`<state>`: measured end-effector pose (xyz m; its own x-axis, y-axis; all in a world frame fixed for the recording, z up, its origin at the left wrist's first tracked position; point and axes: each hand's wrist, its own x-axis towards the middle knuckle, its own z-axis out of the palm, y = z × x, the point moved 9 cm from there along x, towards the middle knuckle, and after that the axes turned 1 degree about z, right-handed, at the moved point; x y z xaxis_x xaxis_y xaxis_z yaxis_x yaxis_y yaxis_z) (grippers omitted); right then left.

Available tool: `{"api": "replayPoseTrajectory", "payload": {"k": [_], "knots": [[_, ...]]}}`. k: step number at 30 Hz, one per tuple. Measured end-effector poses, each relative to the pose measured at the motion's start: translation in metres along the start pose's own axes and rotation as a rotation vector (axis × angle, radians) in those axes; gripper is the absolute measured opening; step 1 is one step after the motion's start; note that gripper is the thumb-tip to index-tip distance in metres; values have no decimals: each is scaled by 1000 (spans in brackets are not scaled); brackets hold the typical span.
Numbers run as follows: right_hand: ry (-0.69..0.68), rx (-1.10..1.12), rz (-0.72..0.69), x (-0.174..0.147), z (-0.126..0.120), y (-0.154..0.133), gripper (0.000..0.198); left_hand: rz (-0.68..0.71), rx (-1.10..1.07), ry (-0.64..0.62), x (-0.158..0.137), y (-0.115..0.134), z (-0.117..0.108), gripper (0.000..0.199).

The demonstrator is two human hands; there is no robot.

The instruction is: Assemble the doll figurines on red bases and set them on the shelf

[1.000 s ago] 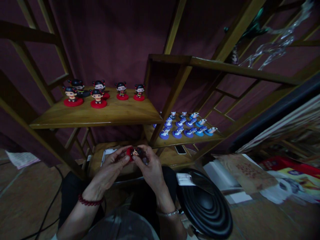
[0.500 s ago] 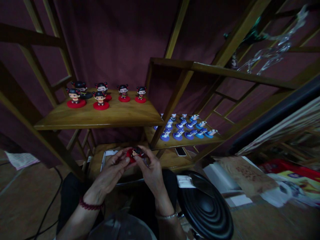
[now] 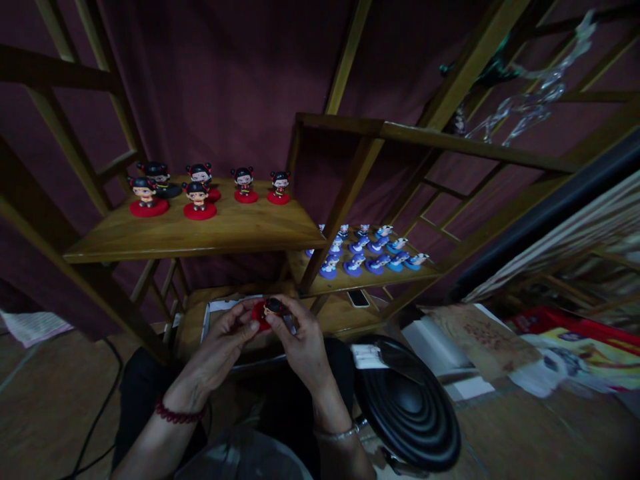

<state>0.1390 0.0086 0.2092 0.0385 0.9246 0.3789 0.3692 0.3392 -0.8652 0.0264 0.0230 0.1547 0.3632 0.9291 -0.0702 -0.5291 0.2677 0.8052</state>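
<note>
Between my two hands, in front of the lower shelf, is a small black-haired figurine (image 3: 273, 307) on a red base. My left hand (image 3: 226, 343) pinches the red base at its left edge. My right hand (image 3: 301, 340) grips the figurine from the other side, with thumb and fingers around its head and body. Several similar figurines (image 3: 198, 197) with hair buns and mostly red bases stand upright on the wooden shelf (image 3: 200, 239) above my hands. A shallow white-edged box or tray (image 3: 216, 306) lies partly hidden behind my hands.
Rows of blue and purple figurines (image 3: 355, 265) stand on the shelf to the right. Below them lies a phone (image 3: 358, 298). A round black ridged lid-like object (image 3: 407, 403) is by my right knee. Boxes and packages (image 3: 480, 340) lie farther right. A cable (image 3: 95, 420) runs along the left floor.
The view has shifted slightly. Both hands keep hold of the figurine, which is turned a little so its face shows more. The shelf figurines have not moved.
</note>
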Motion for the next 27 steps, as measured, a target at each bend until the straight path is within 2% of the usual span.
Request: {"api": "replayPoseTrajectory", "payload": {"k": [8, 19, 27], "knots": [[-6, -27, -6, 1, -1, -1, 34, 29, -88, 31, -1, 3, 0, 32], [-16, -114, -108, -2, -1, -21, 35, 59, -79, 84, -9, 14, -1, 30], [-32, -164, -95, -5, 1, -30, 37, 76, -72, 82, -19, 23, 7, 31]]}}
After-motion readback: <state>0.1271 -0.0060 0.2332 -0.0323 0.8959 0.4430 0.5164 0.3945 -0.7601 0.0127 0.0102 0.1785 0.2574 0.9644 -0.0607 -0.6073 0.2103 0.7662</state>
